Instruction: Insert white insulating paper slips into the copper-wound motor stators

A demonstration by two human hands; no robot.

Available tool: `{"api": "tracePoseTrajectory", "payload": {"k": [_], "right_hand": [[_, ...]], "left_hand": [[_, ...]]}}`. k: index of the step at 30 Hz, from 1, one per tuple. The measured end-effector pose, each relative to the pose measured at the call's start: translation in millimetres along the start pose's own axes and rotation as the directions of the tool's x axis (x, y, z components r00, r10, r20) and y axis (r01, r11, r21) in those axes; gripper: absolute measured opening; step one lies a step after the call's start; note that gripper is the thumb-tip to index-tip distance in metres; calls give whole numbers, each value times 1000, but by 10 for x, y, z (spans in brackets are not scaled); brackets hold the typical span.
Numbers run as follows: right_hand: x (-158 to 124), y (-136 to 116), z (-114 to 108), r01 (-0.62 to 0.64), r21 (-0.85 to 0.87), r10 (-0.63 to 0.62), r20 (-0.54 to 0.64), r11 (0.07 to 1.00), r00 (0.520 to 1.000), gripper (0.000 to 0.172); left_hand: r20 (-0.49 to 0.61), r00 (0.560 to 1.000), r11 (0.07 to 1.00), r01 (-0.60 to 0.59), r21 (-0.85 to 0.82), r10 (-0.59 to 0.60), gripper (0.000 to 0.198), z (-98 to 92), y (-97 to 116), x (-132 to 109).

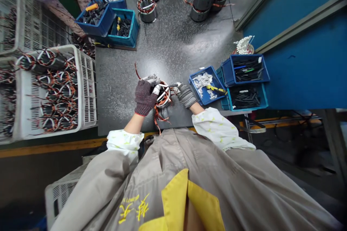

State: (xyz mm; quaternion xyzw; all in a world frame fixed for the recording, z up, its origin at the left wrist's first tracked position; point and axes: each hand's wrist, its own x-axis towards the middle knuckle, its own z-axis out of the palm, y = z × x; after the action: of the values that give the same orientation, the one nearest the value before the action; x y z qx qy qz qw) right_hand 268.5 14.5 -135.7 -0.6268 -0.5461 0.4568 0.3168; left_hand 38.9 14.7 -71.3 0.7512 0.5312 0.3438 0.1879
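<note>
A motor stator (164, 98) with copper windings and white strips stands on the table in front of me, its loose orange-brown leads hanging toward my body. My left hand (146, 94), in a dark purple glove with whitish fingertips, is wrapped round the stator's left side. On the other side my right hand (185, 94), in a grey glove, pinches a thin black sleeve (172, 86) that reaches over the stator's rim. Whether a lead runs inside that sleeve is too small to tell.
White crates (78, 90) of stators stand at left. Blue bins (99, 14) are at the back left. On the right are a blue tray (199, 95) of white pieces and bins (249, 79) of black sleeves. Stacked stators (200, 12) stand at the back, beside a blue panel (303, 50).
</note>
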Motion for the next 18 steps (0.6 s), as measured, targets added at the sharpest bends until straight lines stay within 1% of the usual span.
{"api": "tracePoseTrajectory", "payload": {"k": [2,4,6,8,10,12,13,15,17,18], "right_hand": [[27,-6,-100,56,-37,-53,70,998,996,18],[3,26,-202,56,7,-57,122,998,991,24],[-30,54,-241,-6,32,2,117,999,993,31],[-13,47,-208,-44,-6,44,65,999,997,32],[62,5,-157,3,-77,0,43,997,999,24],[136,-35,-146,86,-123,-75,93,989,993,17],[143,-41,-163,114,-130,-98,121,985,988,17],[48,-13,-232,122,-155,-102,128,980,986,23],[-196,70,-334,84,-183,-67,100,979,993,22],[-353,129,-400,72,-211,-50,108,975,993,21]], "left_hand": [[2,1000,1000,7,5,-7,22,-7,5,5],[-4,1000,1000,-1,11,1,22,-12,8,12],[-3,1000,1000,-13,15,13,23,-14,10,20],[-1,1000,1000,-15,21,15,23,-16,10,27],[3,1000,1000,-10,27,10,22,-20,6,35],[4,1000,1000,-11,25,11,22,-31,-7,43],[8,1000,1000,-14,25,14,22,-39,-15,47],[18,1000,999,-19,30,19,23,-61,-30,55],[10,1000,999,-25,28,25,24,-87,-35,64],[2,1000,999,-30,22,30,24,-97,-36,71]]}}
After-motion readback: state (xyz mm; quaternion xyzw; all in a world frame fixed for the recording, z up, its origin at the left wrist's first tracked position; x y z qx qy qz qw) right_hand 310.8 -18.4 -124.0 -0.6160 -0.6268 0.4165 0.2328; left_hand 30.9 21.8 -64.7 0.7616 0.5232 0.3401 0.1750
